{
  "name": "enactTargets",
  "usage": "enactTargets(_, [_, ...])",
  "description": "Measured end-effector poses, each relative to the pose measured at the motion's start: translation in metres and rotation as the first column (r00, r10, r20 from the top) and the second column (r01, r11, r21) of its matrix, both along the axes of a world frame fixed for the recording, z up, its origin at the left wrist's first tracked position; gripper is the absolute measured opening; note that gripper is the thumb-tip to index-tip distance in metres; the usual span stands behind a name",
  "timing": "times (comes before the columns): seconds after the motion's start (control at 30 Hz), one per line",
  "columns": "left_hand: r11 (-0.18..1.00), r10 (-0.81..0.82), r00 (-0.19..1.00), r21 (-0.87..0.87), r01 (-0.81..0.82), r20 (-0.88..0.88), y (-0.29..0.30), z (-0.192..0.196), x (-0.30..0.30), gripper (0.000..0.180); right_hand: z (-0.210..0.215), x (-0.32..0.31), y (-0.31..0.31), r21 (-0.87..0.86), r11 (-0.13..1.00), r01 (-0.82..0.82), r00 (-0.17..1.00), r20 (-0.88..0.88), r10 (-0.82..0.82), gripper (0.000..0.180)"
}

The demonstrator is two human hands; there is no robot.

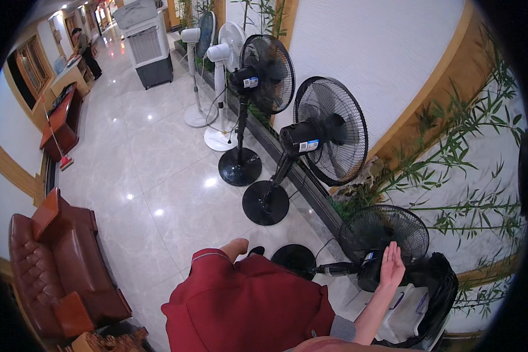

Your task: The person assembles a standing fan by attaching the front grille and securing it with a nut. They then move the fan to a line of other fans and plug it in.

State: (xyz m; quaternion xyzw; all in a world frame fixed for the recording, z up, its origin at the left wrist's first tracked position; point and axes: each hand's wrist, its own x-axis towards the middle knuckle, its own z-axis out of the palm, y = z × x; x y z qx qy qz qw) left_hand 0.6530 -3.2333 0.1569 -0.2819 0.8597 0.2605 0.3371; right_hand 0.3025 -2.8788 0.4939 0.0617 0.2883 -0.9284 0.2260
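Note:
My right hand (pixel 393 265) reaches over the motor housing of a black floor fan (pixel 384 232) at the lower right. Its fingers are stretched out and hold nothing; whether they touch the fan cannot be told. This fan's pole leans low toward its round black base (pixel 294 260), close to my red shirt (pixel 246 305). Of my left arm only a short stretch of bare skin shows past the sleeve; the left hand itself is hidden. Beside the fan lies a black plastic bag (pixel 446 281) around white items (pixel 406 311). Another black fan (pixel 332 130) stands just beyond.
Farther along stand a third black fan (pixel 268 73), white fans (pixel 219 53) and an air cooler (pixel 145 47). A brown leather sofa (pixel 70 270) is at left, with a mop (pixel 66 162) beyond. Bamboo plants (pixel 457 193) line the right wall. Far off stands a person (pixel 87 53).

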Motion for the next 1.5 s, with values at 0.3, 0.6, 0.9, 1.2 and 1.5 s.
enactTargets(0.3, [0.999, -0.036, 0.993, 0.035, 0.04, -0.11, 0.013, 0.003, -0.015, 0.022, -0.018, 0.018, -0.017, 0.828, 0.415, 0.376, 0.771, -0.528, 0.357, 0.033])
enactTargets(0.6, [0.998, -0.036, 0.991, 0.043, 0.042, -0.131, 0.018, 0.002, -0.018, 0.021, -0.004, 0.068, -0.007, 0.467, -0.102, 0.878, 0.358, -0.5, 0.789, 0.024])
enactTargets(0.9, [0.997, -0.077, 0.993, -0.01, 0.076, -0.087, 0.003, -0.007, -0.016, 0.024, -0.002, 0.085, 0.007, 0.632, -0.034, 0.774, 0.455, -0.518, 0.724, 0.037])
enactTargets(1.2, [0.974, -0.224, 0.971, 0.011, 0.226, -0.085, 0.018, -0.009, -0.036, 0.024, -0.004, 0.095, 0.034, 0.672, 0.011, 0.741, 0.572, -0.639, 0.513, 0.051])
enactTargets(1.5, [0.975, -0.219, 0.97, -0.005, 0.22, -0.102, 0.032, 0.001, -0.012, 0.019, -0.052, 0.156, 0.092, 0.687, -0.068, 0.723, 0.627, -0.613, 0.481, 0.036])
